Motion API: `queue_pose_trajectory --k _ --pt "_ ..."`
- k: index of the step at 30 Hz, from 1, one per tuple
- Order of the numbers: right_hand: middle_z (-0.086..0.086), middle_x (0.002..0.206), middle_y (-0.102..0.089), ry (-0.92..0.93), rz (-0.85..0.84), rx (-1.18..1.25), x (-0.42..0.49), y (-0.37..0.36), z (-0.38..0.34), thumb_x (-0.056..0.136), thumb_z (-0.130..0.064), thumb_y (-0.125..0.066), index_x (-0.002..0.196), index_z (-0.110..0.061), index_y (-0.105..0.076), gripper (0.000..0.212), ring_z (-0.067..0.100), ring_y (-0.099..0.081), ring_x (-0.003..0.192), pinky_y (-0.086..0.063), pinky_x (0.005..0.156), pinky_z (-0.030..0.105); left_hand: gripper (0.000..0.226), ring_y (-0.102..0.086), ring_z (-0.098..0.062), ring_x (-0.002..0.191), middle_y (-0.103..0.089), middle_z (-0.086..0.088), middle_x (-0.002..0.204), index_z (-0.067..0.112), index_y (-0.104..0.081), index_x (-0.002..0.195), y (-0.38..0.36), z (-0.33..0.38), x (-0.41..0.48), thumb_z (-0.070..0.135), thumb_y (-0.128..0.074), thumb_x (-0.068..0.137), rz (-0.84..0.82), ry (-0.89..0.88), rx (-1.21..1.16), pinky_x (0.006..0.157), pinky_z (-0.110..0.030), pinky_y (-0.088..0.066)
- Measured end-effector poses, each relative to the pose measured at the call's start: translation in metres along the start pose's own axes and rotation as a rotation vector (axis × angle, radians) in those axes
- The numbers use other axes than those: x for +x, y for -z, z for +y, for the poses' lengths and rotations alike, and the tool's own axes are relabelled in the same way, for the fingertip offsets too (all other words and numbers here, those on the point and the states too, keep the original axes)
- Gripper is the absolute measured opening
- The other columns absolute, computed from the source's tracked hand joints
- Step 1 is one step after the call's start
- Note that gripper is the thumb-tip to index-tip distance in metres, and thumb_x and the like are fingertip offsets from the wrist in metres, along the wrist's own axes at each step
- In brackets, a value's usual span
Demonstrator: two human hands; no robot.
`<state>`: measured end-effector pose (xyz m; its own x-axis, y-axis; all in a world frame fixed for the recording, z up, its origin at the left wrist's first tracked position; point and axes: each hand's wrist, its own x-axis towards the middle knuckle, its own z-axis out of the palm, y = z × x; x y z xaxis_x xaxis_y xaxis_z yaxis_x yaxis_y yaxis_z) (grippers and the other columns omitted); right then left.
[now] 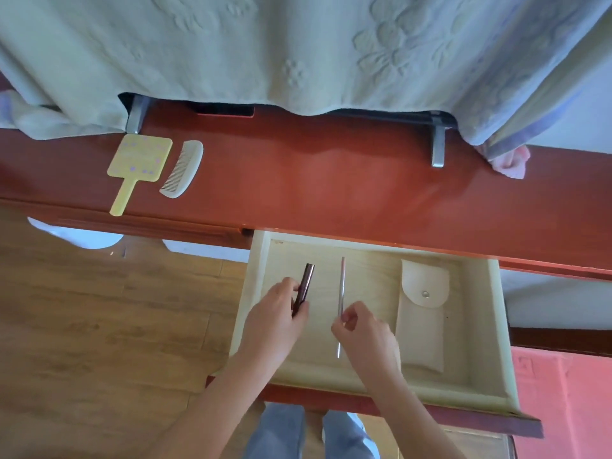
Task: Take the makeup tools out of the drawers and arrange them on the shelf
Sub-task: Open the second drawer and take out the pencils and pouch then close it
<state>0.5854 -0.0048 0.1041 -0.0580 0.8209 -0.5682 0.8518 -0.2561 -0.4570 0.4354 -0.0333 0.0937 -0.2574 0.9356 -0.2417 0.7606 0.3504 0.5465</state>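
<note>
Hands both in the open drawer (490,326). Left hand (278,313) pinches a dark tube (304,288) between thumb and fingers; right hand (361,326) nips a thin silver stick (341,293) at mid-length with fingertips. A cream pouch (422,313) lies untouched beside them. Farther off, the shelf (331,180) holds a hand mirror (137,164) and comb (183,167). Risk: the stick's light pinch could let it pivot and drop.

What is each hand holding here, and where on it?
Left hand pinches the dark tube at its lower half; right hand pinches the thin silver stick near its middle, both inside the open drawer.
</note>
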Motion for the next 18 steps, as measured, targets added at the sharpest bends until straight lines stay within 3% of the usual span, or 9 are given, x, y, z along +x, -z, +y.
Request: queue_pose_trajectory --k 5,8,10,15,18 --pt "-0.013 0.072 -0.061 0.070 0.153 0.091 0.007 0.060 -0.018 0.086 -0.032 -0.056 0.084 -0.023 -0.056 0.009 0.011 -0.054 0.063 -0.035 0.050 0.024 0.013 -0.056 -0.011 0.054 -0.054 0.009 0.069 0.022 -0.055 0.095 0.040 0.029 0.040 0.026 -0.063 0.086 0.124 -0.071 -0.206 0.052 -0.025 -0.040" --pt "-0.007 0.078 -0.062 0.063 0.206 0.028 0.041 0.087 -0.040 0.084 -0.031 -0.055 0.085 -0.024 -0.058 0.008 0.022 -0.054 0.073 -0.034 0.057 0.028 0.014 -0.055 -0.020 0.069 -0.055 0.005 0.076 0.015 -0.057 0.095 0.054 0.037 0.082 0.024 -0.063 0.085 0.235 -0.100 -0.103 0.059 -0.030 -0.035" --pt "-0.001 0.081 -0.063 0.044 0.211 -0.014 0.065 0.098 -0.056 0.083 -0.031 -0.054 0.089 -0.022 -0.060 0.012 0.025 -0.055 0.076 -0.038 0.063 0.028 0.018 -0.056 -0.026 0.077 -0.058 -0.002 0.082 0.010 -0.056 0.096 0.060 0.042 0.106 0.024 -0.062 0.087 0.257 -0.101 -0.039 0.063 -0.036 -0.042" --pt "0.006 0.092 -0.067 0.005 0.169 -0.079 0.106 0.104 -0.086 0.085 -0.030 -0.054 0.103 -0.014 -0.062 0.025 0.027 -0.059 0.080 -0.043 0.068 0.030 0.024 -0.061 -0.030 0.086 -0.062 -0.010 0.096 0.008 -0.054 0.101 0.061 0.048 0.150 0.027 -0.060 0.089 0.197 -0.024 0.101 0.069 -0.034 -0.046" --pt "0.004 0.083 -0.060 -0.019 0.155 -0.129 0.116 0.100 -0.093 0.089 -0.029 -0.054 0.106 -0.012 -0.061 0.025 0.025 -0.055 0.073 -0.040 0.064 0.028 0.026 -0.063 -0.032 0.087 -0.063 -0.012 0.098 0.006 -0.056 0.100 0.058 0.044 0.163 0.029 -0.061 0.089 0.178 -0.002 0.113 0.074 -0.039 -0.051"
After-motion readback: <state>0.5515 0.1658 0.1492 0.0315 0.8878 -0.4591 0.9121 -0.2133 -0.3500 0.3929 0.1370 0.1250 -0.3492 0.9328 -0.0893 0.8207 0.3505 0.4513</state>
